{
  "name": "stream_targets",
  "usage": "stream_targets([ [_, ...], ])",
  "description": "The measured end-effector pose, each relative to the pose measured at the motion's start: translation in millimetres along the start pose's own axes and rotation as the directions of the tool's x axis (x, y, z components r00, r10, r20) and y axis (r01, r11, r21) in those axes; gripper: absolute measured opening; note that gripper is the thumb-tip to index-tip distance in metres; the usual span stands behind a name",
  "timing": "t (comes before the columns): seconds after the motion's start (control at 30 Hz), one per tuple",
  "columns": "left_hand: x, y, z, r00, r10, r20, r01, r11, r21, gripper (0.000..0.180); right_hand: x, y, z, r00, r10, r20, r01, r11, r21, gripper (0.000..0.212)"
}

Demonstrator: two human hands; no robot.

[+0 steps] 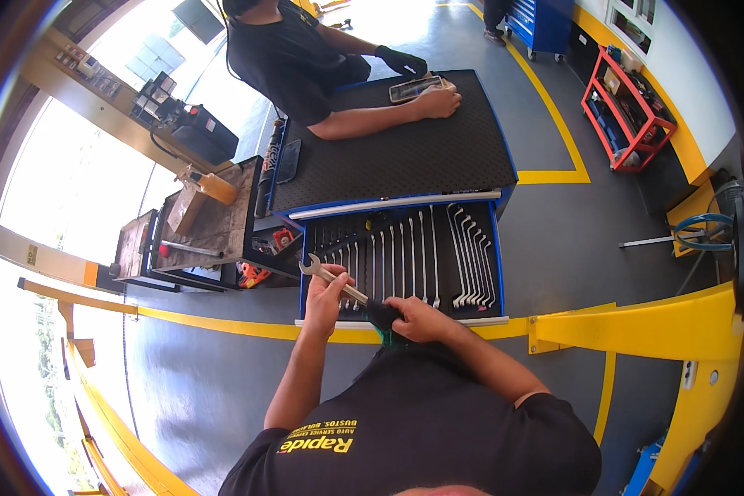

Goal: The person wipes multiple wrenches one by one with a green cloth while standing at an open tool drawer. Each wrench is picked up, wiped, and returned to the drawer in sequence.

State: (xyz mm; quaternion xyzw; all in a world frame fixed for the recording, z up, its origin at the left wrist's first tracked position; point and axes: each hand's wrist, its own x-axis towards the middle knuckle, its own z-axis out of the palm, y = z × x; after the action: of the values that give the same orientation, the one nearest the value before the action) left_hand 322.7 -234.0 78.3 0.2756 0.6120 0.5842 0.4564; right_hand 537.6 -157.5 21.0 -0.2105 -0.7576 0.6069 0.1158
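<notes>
In my left hand (322, 299) is a silver combination wrench (354, 293), its open jaw pointing up and left. My right hand (419, 320) grips a dark cloth (380, 315) with a green edge, wrapped around the wrench's other end, which it hides. Both hands are over the front of an open tool drawer (498, 252). Inside it, combination wrenches (403, 256) of graded length lie in a row on a dark liner, with several bent ring wrenches (474, 260) at the right.
Across the blue tool cabinet's black top (388, 165), a co-worker (293, 83) leans, one bare hand by a phone (411, 89), the other gloved. A worn bench (231, 198) with a bottle stands left. Yellow lift arms (636, 322) flank me; a red cart (628, 107) stands far right.
</notes>
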Motion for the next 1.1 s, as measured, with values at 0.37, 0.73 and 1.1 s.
stream_targets([
  [0.37,-16,-8,9,0.99,-0.071,-0.123,0.022,0.932,-0.363,0.009,23,39,-4,0.915,0.132,-0.381,0.169,0.731,0.661,0.03],
  [0.73,-15,-12,-1,1.0,0.001,0.014,-0.001,1.0,0.028,0.016,12,-4,-9,0.985,0.015,0.172,-0.067,0.951,0.302,0.029],
  [1.1,-12,-15,20,0.902,0.017,0.432,-0.028,0.999,0.02,0.062,19,-1,7,0.985,0.028,-0.169,0.134,0.488,0.862,0.025],
])
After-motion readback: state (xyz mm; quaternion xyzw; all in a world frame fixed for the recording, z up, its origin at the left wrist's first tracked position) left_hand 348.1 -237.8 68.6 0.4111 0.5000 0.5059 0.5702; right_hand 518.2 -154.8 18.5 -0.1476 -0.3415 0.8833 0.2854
